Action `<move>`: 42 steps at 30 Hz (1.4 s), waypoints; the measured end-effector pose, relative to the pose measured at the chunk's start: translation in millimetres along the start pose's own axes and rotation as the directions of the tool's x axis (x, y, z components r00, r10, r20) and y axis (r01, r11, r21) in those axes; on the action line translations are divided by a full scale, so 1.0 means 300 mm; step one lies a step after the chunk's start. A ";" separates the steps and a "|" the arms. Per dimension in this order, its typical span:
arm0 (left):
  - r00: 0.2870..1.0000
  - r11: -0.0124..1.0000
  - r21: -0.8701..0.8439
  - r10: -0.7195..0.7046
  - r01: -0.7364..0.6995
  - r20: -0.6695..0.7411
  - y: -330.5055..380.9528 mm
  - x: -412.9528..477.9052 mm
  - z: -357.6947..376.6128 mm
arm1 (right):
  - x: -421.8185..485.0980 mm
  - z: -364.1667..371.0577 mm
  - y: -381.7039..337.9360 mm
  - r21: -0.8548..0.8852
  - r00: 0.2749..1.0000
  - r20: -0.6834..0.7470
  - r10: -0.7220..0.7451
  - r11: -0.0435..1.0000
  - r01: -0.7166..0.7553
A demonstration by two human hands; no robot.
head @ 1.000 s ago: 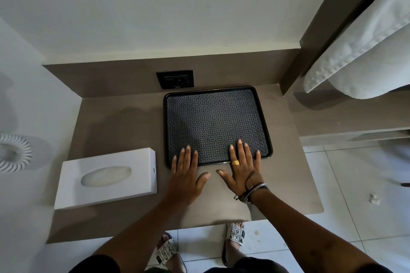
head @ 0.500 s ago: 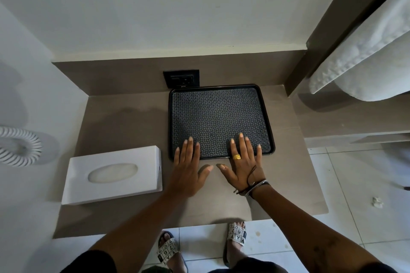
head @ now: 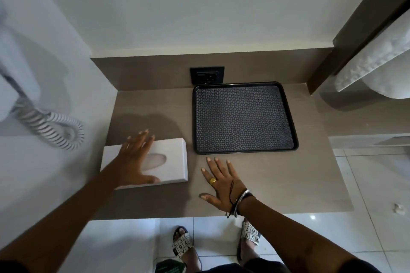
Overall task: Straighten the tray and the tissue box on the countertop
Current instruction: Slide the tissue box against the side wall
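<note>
**Left hand on the box, right hand flat by the tray**

We see the tray (head: 244, 117) lying at the back of the counter (head: 288, 179), its far edge against the back wall just below the socket (head: 207, 75), its sides running nearly square with the counter. Nothing lies in it.

The box (head: 175, 162) sits at the left, near the front edge, just beside the tray's near left corner but apart from it. It is turned a little, its right end farther back than its left. Our left hand (head: 135, 162) is spread over its top, fingers open and reaching toward the far edge, the thumb near the front edge; it partly covers the oval opening. We cannot tell whether the palm presses down or only hovers.

Our right hand (head: 221, 186) is open too, fingers splayed, over the bare counter in front of the tray, fingertips just short of its near rim. It wears a ring and wrist bands.

A coiled cord (head: 55, 128) hangs on the left wall.
</note>
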State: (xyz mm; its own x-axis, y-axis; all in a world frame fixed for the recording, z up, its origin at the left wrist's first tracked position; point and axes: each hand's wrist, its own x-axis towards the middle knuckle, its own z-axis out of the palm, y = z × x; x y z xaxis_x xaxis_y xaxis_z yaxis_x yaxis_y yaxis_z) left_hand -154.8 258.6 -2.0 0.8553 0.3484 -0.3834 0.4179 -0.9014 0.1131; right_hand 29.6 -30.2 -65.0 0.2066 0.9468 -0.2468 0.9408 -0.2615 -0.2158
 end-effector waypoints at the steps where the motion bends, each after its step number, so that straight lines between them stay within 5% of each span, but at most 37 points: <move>1: 0.999 1.000 0.008 0.009 -0.009 0.039 -0.038 -0.009 0.002 | 0.007 0.004 -0.009 -0.004 1.000 0.014 0.017 1.000 -0.017; 6: 0.990 0.999 0.016 0.028 -0.030 0.137 -0.091 -0.004 0.028 | 0.027 0.028 -0.027 -0.017 0.997 0.034 0.063 0.998 -0.063; 12: 0.998 0.993 0.118 0.017 -0.024 0.065 -0.077 0.004 0.067 | 0.029 0.038 -0.027 -0.047 0.997 0.028 0.073 0.996 -0.072; 17: 1.000 0.999 0.036 0.010 -0.011 0.011 -0.080 -0.003 0.055 | 0.032 0.034 -0.021 -0.056 0.996 0.040 0.080 0.995 -0.078; 24: 0.965 0.974 -0.064 -0.225 0.218 -0.132 -0.028 -0.016 0.039 | 0.033 0.038 -0.018 -0.048 0.996 0.028 0.080 0.996 -0.079; 27: 0.867 0.875 -0.211 -0.472 0.437 -0.162 -0.003 0.027 0.002 | 0.029 0.041 -0.018 -0.042 0.997 0.000 0.077 0.996 -0.077; 30: 0.684 0.651 -0.453 -0.720 0.609 -0.116 0.004 0.101 -0.053 | 0.028 0.043 -0.019 -0.038 0.997 -0.018 0.078 0.996 -0.079; 34: 0.493 0.413 -0.590 -0.870 0.694 -0.028 -0.010 0.182 -0.101 | 0.031 0.045 -0.012 -0.040 0.996 -0.010 0.084 0.996 -0.085; 42: 0.417 0.325 -0.613 -0.909 0.721 0.009 -0.043 0.250 -0.077 | 0.032 0.057 -0.006 -0.033 0.996 -0.012 0.088 0.996 -0.088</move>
State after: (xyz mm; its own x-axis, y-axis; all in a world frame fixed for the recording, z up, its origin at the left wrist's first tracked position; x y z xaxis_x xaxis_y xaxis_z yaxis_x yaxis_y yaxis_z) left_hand -88.9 302.2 -11.2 -0.0259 0.9622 -0.2712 0.9397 0.1160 0.3218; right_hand 25.3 -23.7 -83.0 0.2919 0.9223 -0.2532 0.9273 -0.3378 -0.1615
